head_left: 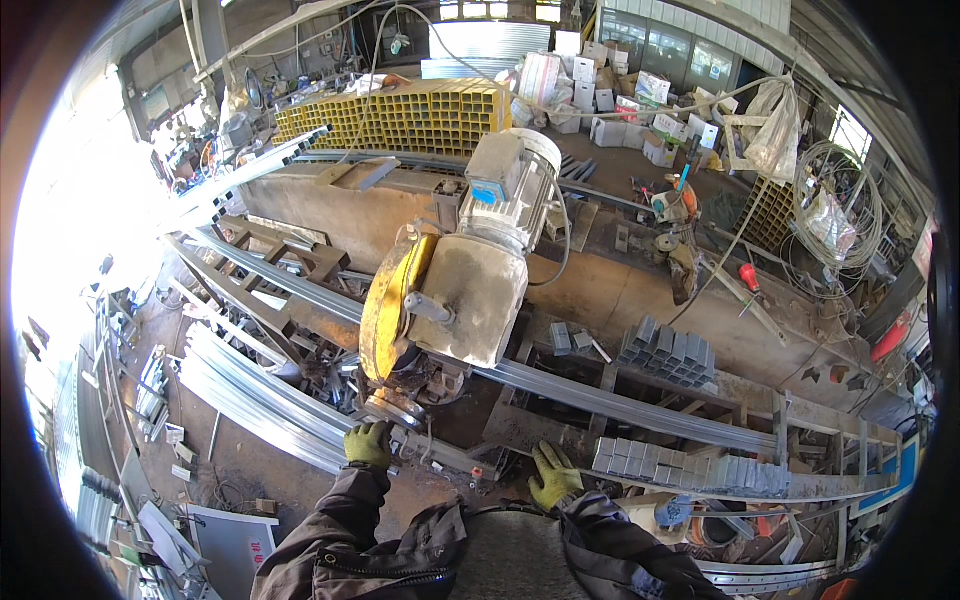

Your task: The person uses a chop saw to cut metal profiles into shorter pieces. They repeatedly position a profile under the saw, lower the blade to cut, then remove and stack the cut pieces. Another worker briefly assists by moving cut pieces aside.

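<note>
A large chop saw (455, 285) with a yellow blade guard (390, 305) and a grey motor (512, 185) stands in front of me. A long grey metal profile (640, 408) runs under it to the right. My left hand (369, 444), in a yellow-green glove, grips the vise handle (400, 410) at the saw's base. My right hand (553, 474), gloved the same, rests on the bench edge beside a row of short cut metal pieces (690, 465).
Long metal profiles (250, 395) lie in a bundle at the left. A stack of short cut tubes (668, 352) sits right of the saw. Yellow tubes (400, 115) are piled at the back, with boxes (610, 95) and an angle grinder (675, 205) beyond.
</note>
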The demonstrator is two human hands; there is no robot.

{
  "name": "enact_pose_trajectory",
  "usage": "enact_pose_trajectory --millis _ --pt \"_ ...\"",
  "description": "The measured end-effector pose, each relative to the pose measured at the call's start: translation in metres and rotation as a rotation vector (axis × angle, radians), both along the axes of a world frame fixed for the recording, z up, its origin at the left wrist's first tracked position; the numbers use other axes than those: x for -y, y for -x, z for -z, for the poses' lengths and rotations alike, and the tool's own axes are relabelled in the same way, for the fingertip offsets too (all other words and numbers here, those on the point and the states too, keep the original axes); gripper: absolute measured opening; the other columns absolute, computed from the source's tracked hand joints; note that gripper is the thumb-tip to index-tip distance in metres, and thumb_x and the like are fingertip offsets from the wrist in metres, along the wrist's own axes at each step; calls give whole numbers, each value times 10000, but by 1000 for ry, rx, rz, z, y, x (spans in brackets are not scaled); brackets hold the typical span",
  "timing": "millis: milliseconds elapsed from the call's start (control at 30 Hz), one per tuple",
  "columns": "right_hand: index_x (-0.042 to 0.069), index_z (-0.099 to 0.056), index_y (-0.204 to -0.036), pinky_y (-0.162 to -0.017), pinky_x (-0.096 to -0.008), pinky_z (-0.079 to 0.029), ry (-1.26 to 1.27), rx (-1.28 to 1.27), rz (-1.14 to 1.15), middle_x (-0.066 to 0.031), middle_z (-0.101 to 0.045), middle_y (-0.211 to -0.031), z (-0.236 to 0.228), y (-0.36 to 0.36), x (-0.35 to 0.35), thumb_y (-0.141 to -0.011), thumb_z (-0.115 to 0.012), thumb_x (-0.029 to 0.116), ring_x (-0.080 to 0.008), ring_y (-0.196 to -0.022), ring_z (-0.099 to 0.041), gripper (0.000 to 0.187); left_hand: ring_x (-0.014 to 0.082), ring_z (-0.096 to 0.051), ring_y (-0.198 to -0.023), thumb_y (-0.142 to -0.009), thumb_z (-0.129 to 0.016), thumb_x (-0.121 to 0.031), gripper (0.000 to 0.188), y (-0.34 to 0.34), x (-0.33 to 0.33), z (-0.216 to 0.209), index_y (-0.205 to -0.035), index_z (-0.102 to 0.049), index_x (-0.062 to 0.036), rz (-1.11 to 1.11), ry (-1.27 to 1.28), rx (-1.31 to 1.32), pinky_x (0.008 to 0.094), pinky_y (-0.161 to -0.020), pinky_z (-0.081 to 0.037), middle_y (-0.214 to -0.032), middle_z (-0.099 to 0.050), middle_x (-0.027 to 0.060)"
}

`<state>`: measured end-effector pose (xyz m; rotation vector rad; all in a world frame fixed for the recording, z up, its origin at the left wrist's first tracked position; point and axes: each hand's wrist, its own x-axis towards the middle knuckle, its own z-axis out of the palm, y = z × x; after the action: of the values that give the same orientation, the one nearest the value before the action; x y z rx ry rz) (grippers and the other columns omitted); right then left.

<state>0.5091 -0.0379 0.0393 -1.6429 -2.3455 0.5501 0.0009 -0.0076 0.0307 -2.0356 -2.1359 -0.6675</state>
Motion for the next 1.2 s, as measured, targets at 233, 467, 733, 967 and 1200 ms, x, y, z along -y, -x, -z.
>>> enact_pose_trajectory --millis 233,467,733,967,1200 --pt "97 -489 -1854 -1467 -526 -366 66 16 13 -192 -375 -1962 -2 -1 0 -1070 -721 441 -447 -1802 -355 887 467 -785 -1000 -1059 -770 -321 228 0 0 -1 -1233 -830 -186 24 -53 -12 634 -898 -578 -1073 -843 158" --pt "87 -510 -1836 -1465 -521 -368 -4 0 -9 -189 -390 -1953 -4 -1 -1 -1073 -726 443 -438 -1798 -363 869 468 -784 -988 -1055 -765 -323 234 0 -2 1 -1232 -832 -185 36 -91 -11 631 -888 -577 -1048 -839 158" --pt "92 -528 -1828 -1461 -526 -375 7 26 3 -183 -409 -1945 -5 -1 1 -1082 -729 457 -422 -1800 -367 854 471 -781 -1002 -1063 -753 -304 195 -2 -2 0 -1206 -829 -196 30 -94 -12 629 -894 -573 -1062 -836 153" --pt "86 -520 -1832 -1472 -523 -359 11 0 3 -179 -387 -1958 -9 -1 1 -1090 -728 456 -417 -1807 -355 855 467 -781 -1014 -1054 -757 -286 192 -4 -1 -3 -1209 -821 -193 36 -98 -8 628 -912 -578 -1068 -833 148" --pt "88 -513 -1839 -1476 -524 -347 12 -21 -2 -182 -387 -1959 -11 -1 1 -1087 -728 446 -423 -1811 -348 861 466 -781 -1012 -1040 -766 -269 217 -3 0 -3 -1231 -825 -185 24 -48 2 634 -910 -581 -1080 -836 149"
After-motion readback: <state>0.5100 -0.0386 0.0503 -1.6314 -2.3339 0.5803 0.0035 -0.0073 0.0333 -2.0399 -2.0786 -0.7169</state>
